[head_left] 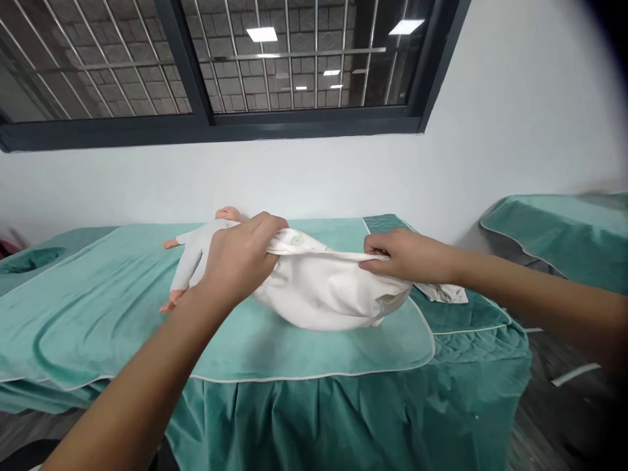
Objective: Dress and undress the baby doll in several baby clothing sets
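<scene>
Above green bedding (108, 288) near a barred window (185, 62) hangs white cloth (328, 294).

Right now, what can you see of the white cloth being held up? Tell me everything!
The white cloth looks soft, with a faint green print near the left hand. Its upper edge is stretched between that hand and the right hand; the rest sags in folds over the pale green cover. I can't tell whether its bottom touches.

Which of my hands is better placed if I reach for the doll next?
Probably your left hand: it overlaps the doll in view, while your right hand is farther off. Both hold the white cloth, so the left must release first.
</scene>
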`<state>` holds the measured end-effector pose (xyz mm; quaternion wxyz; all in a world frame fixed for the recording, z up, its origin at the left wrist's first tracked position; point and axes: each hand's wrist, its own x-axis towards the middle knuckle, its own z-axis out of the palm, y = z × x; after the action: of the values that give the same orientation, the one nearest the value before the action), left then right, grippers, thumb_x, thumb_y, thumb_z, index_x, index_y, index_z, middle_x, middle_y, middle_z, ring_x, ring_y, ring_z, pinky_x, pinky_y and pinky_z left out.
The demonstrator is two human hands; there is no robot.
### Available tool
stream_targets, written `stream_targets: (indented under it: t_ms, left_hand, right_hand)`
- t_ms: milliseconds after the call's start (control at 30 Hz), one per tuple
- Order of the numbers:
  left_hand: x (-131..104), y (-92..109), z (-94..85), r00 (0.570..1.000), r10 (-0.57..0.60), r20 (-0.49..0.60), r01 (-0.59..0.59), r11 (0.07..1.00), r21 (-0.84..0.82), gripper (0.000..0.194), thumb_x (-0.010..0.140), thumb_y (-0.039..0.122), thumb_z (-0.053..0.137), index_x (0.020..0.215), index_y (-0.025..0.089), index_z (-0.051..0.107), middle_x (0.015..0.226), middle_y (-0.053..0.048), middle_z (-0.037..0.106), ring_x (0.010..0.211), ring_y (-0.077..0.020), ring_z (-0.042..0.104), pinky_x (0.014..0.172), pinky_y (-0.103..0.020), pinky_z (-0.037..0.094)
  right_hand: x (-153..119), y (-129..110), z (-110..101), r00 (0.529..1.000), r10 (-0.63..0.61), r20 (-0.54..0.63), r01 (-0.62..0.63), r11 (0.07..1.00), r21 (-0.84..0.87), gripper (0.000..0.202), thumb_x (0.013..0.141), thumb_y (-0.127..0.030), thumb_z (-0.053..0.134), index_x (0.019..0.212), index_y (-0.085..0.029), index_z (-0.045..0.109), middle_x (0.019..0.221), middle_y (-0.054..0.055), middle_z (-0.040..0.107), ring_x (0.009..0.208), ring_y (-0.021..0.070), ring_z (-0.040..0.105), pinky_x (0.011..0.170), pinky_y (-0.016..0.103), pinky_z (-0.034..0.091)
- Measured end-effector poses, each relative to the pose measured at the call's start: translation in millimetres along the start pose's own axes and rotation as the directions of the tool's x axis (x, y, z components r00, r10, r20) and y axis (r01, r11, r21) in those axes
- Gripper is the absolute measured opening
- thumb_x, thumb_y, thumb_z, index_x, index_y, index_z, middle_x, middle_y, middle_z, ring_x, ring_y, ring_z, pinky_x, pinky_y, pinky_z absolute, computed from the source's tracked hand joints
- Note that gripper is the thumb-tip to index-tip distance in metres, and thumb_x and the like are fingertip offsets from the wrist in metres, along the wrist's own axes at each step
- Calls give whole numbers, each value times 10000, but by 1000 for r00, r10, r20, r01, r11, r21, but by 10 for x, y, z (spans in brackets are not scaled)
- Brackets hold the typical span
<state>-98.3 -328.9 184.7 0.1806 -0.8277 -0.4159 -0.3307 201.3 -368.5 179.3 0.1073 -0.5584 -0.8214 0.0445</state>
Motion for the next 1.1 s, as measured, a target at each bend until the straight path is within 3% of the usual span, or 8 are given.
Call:
stream_targets:
  t_ms: [167, 333, 467, 700, 800, 900, 1000, 1100]
  left_hand:
    - [63, 114, -92, 951, 209, -226, -155, 960, 235, 265, 772, 109, 474, 902, 231, 671, 718, -19, 641, 652, -167, 581, 527, -291, 273]
    - [114, 112, -348, 806, 346, -480, -179, 916, 359, 208, 809, 121, 496, 888, 233, 653, 667, -2, 595, 611, -136, 540, 508, -277, 254]
    - [88, 70, -501, 870, 143, -471, 5, 954, 299, 285, 813, 99, 475, 982, 257, 642, 761, 7, 631, 695, -136, 570, 538, -258, 282]
    - [8, 36, -400, 938, -35, -344, 140, 948, 285, 401, 716, 82, 491, 1045, 257, 642, 874, -29, 683, 777, -186, 618, 532, -292, 264]
    - [-26, -15, -264, 967, -143, -208, 198, 942, 272, 416, 738, 104, 486, 1100, 250, 630, 949, -45, 691, 835, -212, 630, 567, -291, 305]
    - [-91, -160, -67, 958, -266, 110, 259, 963, 81, 318, 805, 200, 490, 1084, 252, 634, 953, -31, 690, 846, -219, 627, 635, -288, 375]
    - [-220, -356, 142, 833, -252, 492, 402, 888, -225, 264, 863, 441, 498, 954, 241, 644, 905, -8, 670, 825, -204, 609, 658, -275, 412]
    - [-363, -512, 265, 660, -129, 740, 515, 795, -321, 397, 818, 607, 524, 855, 223, 617, 847, -6, 616, 770, -191, 566, 608, -264, 392]
  right_hand:
    - [75, -221, 18, 959, 156, -238, -236, 903, -359, 211, 899, -355, 430, 838, -217, 578, 646, 42, 565, 561, 186, 479, 549, 295, 220]
    - [26, -402, -252, 918, 203, -339, -334, 858, -390, 283, 898, -384, 416, 828, -216, 633, 688, 64, 618, 652, 208, 553, 575, 288, 262]
    - [-25, -432, -419, 869, 242, -432, -399, 859, -321, 233, 856, -374, 485, 809, -212, 646, 689, 66, 619, 687, 215, 569, 591, 286, 280]
    - [-23, -284, -299, 934, 107, -342, -162, 977, -136, 198, 872, -353, 515, 1002, -228, 597, 835, 21, 676, 676, 165, 553, 568, 245, 303]
    - [28, 1, -149, 930, 166, -327, -263, 923, -280, 278, 874, -280, 493, 1130, -240, 593, 1045, 60, 696, 777, 198, 600, 594, 262, 317]
    - [33, 299, 37, 936, 268, -227, -329, 894, -305, 341, 879, -242, 437, 1175, -260, 606, 1062, 70, 707, 840, 234, 635, 612, 286, 340]
    - [-42, 490, 245, 916, 360, -177, -397, 876, -274, 382, 864, -257, 434, 1197, -298, 616, 976, 55, 726, 838, 258, 648, 609, 299, 357]
    - [-149, 586, 415, 911, 373, -178, -409, 875, -260, 393, 847, -239, 433, 1177, -324, 630, 1022, 29, 730, 857, 256, 653, 621, 303, 377]
